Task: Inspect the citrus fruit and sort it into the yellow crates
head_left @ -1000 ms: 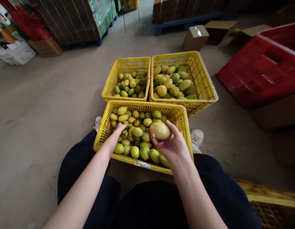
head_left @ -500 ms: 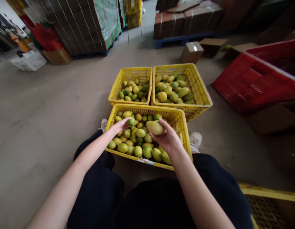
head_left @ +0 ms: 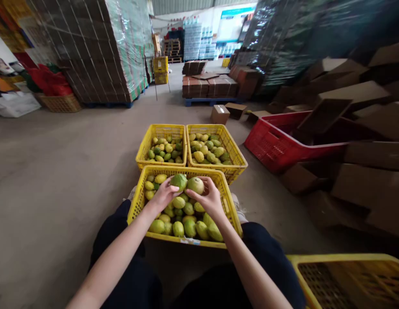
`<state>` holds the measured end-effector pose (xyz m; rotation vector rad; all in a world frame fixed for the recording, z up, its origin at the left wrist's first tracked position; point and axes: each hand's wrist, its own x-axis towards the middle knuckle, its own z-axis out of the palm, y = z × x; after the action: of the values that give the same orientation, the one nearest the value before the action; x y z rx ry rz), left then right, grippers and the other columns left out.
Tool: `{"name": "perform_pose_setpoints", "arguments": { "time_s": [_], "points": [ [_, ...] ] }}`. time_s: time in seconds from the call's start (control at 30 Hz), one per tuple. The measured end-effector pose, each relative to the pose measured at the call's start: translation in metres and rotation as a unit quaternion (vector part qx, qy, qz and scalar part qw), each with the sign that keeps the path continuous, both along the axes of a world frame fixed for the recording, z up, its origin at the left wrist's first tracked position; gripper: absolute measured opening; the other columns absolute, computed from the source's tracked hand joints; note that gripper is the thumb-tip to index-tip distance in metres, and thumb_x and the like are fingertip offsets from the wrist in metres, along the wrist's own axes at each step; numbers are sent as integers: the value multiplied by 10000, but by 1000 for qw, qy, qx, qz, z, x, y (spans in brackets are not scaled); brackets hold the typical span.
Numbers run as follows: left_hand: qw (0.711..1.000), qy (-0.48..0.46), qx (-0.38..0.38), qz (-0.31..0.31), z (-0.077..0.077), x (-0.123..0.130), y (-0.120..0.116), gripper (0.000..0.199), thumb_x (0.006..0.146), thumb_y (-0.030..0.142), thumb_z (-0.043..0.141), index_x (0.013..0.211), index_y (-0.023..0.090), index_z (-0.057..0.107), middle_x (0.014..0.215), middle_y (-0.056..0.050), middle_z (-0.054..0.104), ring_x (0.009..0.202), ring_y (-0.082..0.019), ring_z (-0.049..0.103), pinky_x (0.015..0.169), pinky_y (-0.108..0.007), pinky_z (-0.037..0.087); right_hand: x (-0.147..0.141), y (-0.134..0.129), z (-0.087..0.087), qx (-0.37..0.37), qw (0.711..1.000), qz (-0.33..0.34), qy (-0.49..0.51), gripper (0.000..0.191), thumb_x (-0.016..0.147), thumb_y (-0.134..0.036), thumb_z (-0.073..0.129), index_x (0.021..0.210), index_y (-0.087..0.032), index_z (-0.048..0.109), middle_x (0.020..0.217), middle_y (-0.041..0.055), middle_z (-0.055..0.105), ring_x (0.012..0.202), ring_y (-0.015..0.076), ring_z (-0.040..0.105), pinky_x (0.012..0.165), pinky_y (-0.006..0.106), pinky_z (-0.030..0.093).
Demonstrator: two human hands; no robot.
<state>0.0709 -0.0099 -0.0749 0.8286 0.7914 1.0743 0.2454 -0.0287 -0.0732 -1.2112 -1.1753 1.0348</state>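
My left hand (head_left: pixel 164 194) is closed around a green lemon-like fruit (head_left: pixel 178 182) with a bumpy skin. Beside it, my right hand (head_left: pixel 211 196) grips a paler, yellowish-green fruit (head_left: pixel 196 186), its round end turned upward. The two fruits are held side by side, nearly touching, above the front yellow crate (head_left: pixel 230 206). Below my hands the crate holds many green and yellow fruits (head_left: pixel 178 229) of the same sort, part of them hidden by my hands and forearms.
Two more yellow crates, left (head_left: pixel 144 148) and right (head_left: pixel 235 154), stand behind with similar fruit. A red crate (head_left: pixel 273 143) and cardboard boxes (head_left: pixel 373 189) lie at right. Another yellow crate (head_left: pixel 347 258) is at lower right. Wrapped pallet stacks (head_left: pixel 89 51) stand farther back.
My left hand has lifted the green fruit out of the front crate and brought it beside the one in my right hand. The right-hand fruit has been turned. The view has tilted up.
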Motion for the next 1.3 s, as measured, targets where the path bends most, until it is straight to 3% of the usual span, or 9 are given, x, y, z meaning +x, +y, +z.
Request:
{"name": "perform_pose_setpoints", "arguments": {
  "time_s": [0.23,0.4,0.67,0.87,0.93,1.0,1.1,1.2,1.3],
  "points": [
    [981,152,116,-26,-2,-5,10,623,598,284,875,1175,213,652,1242,-88,675,1205,-302,588,1066,-414,437,12,2,4,9,1000,-3,5,520,644,-443,826,1078,-224,640,1019,49,731,936,253,693,874,405,565],
    [924,296,239,44,-4,-7,3,624,614,336,885,1178,257,629,1231,-74,662,1185,-294,584,1038,-400,460,23,13,18,95,989,52,-103,545,650,-392,837,1133,-235,641,1142,58,705,1060,261,657,961,419,517],
    [892,338,283,95,0,-7,-8,597,678,380,848,1221,282,623,1281,-78,634,1219,-305,564,1080,-396,428,26,15,25,197,957,51,-208,531,705,-404,816,1176,-247,626,1193,76,690,1128,269,636,1016,448,481],
    [803,375,443,139,-1,-15,-2,566,769,381,780,1285,269,576,1237,-91,647,1160,-267,612,1010,-430,506,21,20,8,231,955,45,-181,547,710,-365,830,1195,-257,601,1193,76,683,1116,270,646,986,439,511],
    [790,377,456,160,0,-17,-1,573,763,381,785,1288,274,584,1225,-94,626,1158,-255,608,984,-410,526,18,21,3,229,960,42,-158,582,699,-353,840,1208,-265,572,1196,77,680,1123,271,644,972,438,520],
    [803,368,436,174,1,-18,-1,583,738,388,805,1276,280,610,1193,-90,603,1136,-248,609,933,-377,552,15,21,-1,221,967,41,-122,662,670,-338,861,1230,-274,515,1202,81,675,1140,272,639,947,433,534],
    [856,318,377,156,5,-19,0,613,686,379,844,1257,284,644,1163,-79,596,1106,-244,615,886,-339,566,11,20,-2,197,977,47,-68,732,612,-300,895,1200,-282,457,1183,80,683,1147,272,639,927,433,540],
    [916,253,286,119,7,-20,3,628,614,325,889,1204,253,686,1146,-79,631,1090,-251,623,883,-321,555,9,18,0,146,988,55,-10,687,550,-246,917,1079,-280,480,1138,58,700,1128,269,642,935,417,528],
    [972,151,158,88,8,-19,5,573,575,245,899,1114,207,707,1075,-82,692,1005,-236,659,856,-306,548,8,16,3,74,993,57,79,569,554,-245,907,963,-280,514,963,-8,712,939,222,676,816,330,551]
  ]
}}
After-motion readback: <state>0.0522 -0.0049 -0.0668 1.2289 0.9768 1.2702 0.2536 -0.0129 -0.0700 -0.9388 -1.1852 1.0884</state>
